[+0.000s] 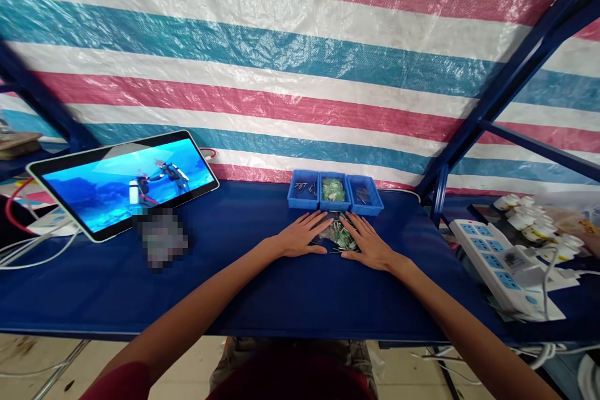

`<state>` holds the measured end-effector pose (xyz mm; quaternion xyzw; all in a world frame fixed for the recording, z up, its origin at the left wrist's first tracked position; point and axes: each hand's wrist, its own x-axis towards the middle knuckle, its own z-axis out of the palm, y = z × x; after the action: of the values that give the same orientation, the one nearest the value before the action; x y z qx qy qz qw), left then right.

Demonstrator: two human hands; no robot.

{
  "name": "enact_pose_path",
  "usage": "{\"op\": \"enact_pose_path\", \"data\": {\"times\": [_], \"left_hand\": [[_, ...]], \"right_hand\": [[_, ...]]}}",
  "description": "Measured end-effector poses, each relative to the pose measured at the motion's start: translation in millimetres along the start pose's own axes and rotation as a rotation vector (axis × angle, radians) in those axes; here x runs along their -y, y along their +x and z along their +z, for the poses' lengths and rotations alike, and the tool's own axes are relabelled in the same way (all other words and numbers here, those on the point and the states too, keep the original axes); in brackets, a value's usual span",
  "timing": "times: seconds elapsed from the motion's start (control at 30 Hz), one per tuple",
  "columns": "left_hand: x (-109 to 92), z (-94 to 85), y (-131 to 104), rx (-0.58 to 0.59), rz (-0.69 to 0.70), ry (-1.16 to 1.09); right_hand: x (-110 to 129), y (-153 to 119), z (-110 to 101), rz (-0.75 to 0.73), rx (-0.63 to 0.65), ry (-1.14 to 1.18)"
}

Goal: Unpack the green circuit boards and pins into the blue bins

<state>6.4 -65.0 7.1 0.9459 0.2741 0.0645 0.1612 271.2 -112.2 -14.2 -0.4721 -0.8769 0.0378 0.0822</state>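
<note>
A loose pile of small thin pieces point(343, 236), some green and some dark or metallic, lies on the blue table; their exact kind is too small to tell. On its left side my left hand point(302, 236) rests flat with fingers stretched out. My right hand point(368, 242) lies along the right side, fingers also extended, touching the pile's edge. Just behind stand three blue bins side by side. The left bin point(302, 204) holds a few thin dark pieces, the middle bin point(334, 206) green ones, and the right bin point(367, 209) some thin brownish pieces.
A tablet-like screen point(126, 181) showing divers leans at the left, with a blurred patch before it. White power strips point(492, 262) and several white bottles point(529, 219) stand at the right. Striped plastic sheeting point(281, 75) hangs behind the table point(262, 300).
</note>
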Motion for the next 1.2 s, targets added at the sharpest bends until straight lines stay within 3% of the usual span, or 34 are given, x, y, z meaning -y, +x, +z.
{"op": "enact_pose_path", "data": {"times": [0.5, 0.77, 1.0, 1.2], "left_hand": [[-2, 7.0, 3, -0.104, -0.082, -0.014], [-7, 6.1, 3, -0.063, -0.108, -0.026], [-5, 0.5, 1, -0.043, -0.098, -0.088], [-9, -2.0, 0, -0.019, -0.099, -0.054]], "right_hand": [[16, 7, 8, 0.135, -0.096, 0.006], [18, 4, 4, 0.029, -0.17, -0.008], [20, 0, -1, -0.007, -0.127, -0.009], [24, -3, -3, 0.047, -0.027, -0.019]]}}
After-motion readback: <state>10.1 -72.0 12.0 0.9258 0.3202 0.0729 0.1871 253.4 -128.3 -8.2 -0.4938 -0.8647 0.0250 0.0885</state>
